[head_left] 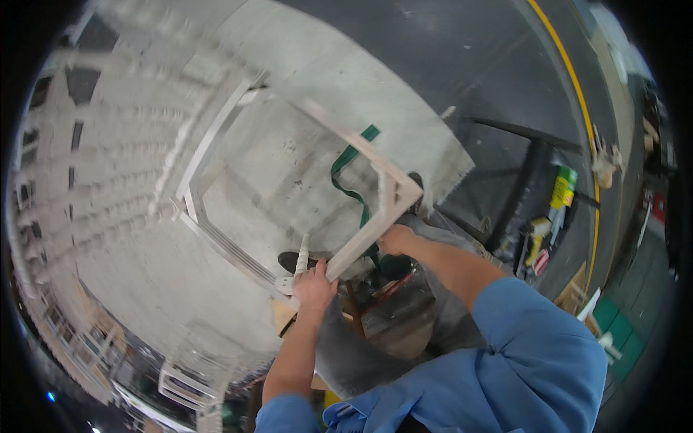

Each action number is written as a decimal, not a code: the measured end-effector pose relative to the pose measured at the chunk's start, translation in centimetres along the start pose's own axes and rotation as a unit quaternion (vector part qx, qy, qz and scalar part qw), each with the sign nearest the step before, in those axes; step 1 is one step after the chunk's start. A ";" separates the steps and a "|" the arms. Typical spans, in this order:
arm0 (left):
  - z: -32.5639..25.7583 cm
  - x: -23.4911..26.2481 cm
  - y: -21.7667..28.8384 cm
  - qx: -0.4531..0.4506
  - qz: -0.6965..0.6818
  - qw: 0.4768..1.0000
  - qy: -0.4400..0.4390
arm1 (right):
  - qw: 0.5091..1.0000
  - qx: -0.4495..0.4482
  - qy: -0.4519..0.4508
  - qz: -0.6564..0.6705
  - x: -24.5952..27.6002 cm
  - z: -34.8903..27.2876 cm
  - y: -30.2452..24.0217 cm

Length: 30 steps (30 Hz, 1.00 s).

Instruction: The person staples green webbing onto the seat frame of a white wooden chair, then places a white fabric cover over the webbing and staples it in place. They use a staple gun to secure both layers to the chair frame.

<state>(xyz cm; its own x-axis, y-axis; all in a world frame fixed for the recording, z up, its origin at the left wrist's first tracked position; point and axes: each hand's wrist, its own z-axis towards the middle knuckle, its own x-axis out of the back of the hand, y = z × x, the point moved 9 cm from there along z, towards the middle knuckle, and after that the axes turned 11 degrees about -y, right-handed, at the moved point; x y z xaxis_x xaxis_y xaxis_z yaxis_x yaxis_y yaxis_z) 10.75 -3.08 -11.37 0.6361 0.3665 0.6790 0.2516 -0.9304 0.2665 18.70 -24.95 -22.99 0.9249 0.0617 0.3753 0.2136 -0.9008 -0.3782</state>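
A pale wooden frame (372,229), four-sided with a bare opening in the middle, is held in front of my knees. At its near left corner my left hand (315,287) is closed around the wood, beside a short turned leg (303,254). My right hand (397,239) is closed at the outer edge of the near right rail, its fingertips partly hidden by the wood. Through the opening a green strap (348,189) shows; it runs under the rail close to my right hand. Two dark shoes (290,261) are visible at the frame's corners.
Rows of pale turned wooden pieces (108,151) stand blurred on the left. To the right lie a dark stand (516,191), a green-and-yellow can (563,186) and a yellow tool (536,239). A yellow floor line (574,76) curves down the far right. Wooden frames (191,382) are stacked lower left.
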 end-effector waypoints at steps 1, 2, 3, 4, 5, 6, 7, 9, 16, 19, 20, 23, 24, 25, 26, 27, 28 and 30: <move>-0.1 -0.7 -0.8 0.003 -0.011 1.000 0.025 | 0.996 0.023 0.088 -0.013 -1.2 2.9 -0.1; 0.2 -1.0 -1.1 -0.015 -0.020 0.998 0.051 | 0.985 0.102 0.037 -0.136 -2.8 5.9 -0.8; 0.1 -1.3 -1.4 -0.028 -0.020 0.997 0.072 | 0.992 0.028 -0.102 -0.071 -4.3 9.3 0.2; 0.2 -1.3 -1.5 -0.042 -0.024 0.994 0.099 | 0.998 -0.003 -0.056 -0.031 -4.1 11.3 0.1; 0.5 -1.2 -1.5 -0.049 -0.021 0.994 0.100 | 0.999 -0.007 -0.030 -0.009 -4.3 13.2 -0.3; 0.6 -0.9 -1.6 -0.055 -0.024 0.993 0.100 | 1.000 -0.015 -0.008 0.011 -4.4 14.8 -0.7; 0.8 -0.5 -1.2 -0.079 -0.035 0.991 0.101 | 1.000 -0.030 -0.008 0.005 -4.3 16.0 -0.1; 0.5 -0.9 -1.4 -0.071 -0.037 0.991 0.106 | 0.998 -0.059 -0.018 0.004 -5.7 18.2 -0.3; -0.9 -0.9 -1.1 -0.067 -0.029 0.987 0.146 | 0.973 -0.086 -0.196 0.082 -11.3 19.7 0.1; -1.2 -1.0 -0.5 -0.056 -0.003 0.987 0.149 | 0.912 0.222 -0.206 0.276 -10.5 15.4 -2.9; -1.0 -1.1 -0.3 -0.045 0.010 0.990 0.133 | 0.935 0.215 -0.185 0.213 -11.0 13.8 -2.4; -2.3 -2.9 -1.4 0.014 0.019 0.991 0.130 | 0.933 0.113 -0.301 0.164 -10.3 5.9 -6.5; -2.2 -2.8 -1.0 0.010 0.024 0.990 0.140 | 0.928 0.099 -0.330 0.140 -9.7 3.4 -6.9; -2.1 -3.0 -0.7 0.008 0.012 0.991 0.132 | 0.925 0.143 -0.329 0.127 -8.5 0.5 -7.9; -2.1 -3.3 -0.4 0.007 0.001 0.993 0.122 | 0.918 0.187 -0.330 0.113 -7.8 -2.7 -8.7; -1.9 -2.4 -0.3 0.006 -0.010 0.991 0.133 | 0.916 0.234 -0.316 0.079 -5.5 -6.1 -10.2; -1.9 -2.4 -0.6 0.022 -0.013 0.991 0.133 | 0.909 0.271 -0.298 0.107 -3.1 -10.0 -11.7; -2.7 -3.6 0.0 0.053 -0.017 0.991 0.123 | 0.884 0.333 -0.255 0.206 0.0 -17.3 -12.8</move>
<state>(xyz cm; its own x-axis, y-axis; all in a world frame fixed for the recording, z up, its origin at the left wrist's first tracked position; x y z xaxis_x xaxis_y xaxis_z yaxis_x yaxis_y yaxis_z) 6.50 -4.34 -11.96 0.4324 0.3743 0.8203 0.3538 -0.9073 0.2275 10.50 -20.83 -3.52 0.9526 0.1268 -0.2764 -0.1931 -0.4501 -0.8719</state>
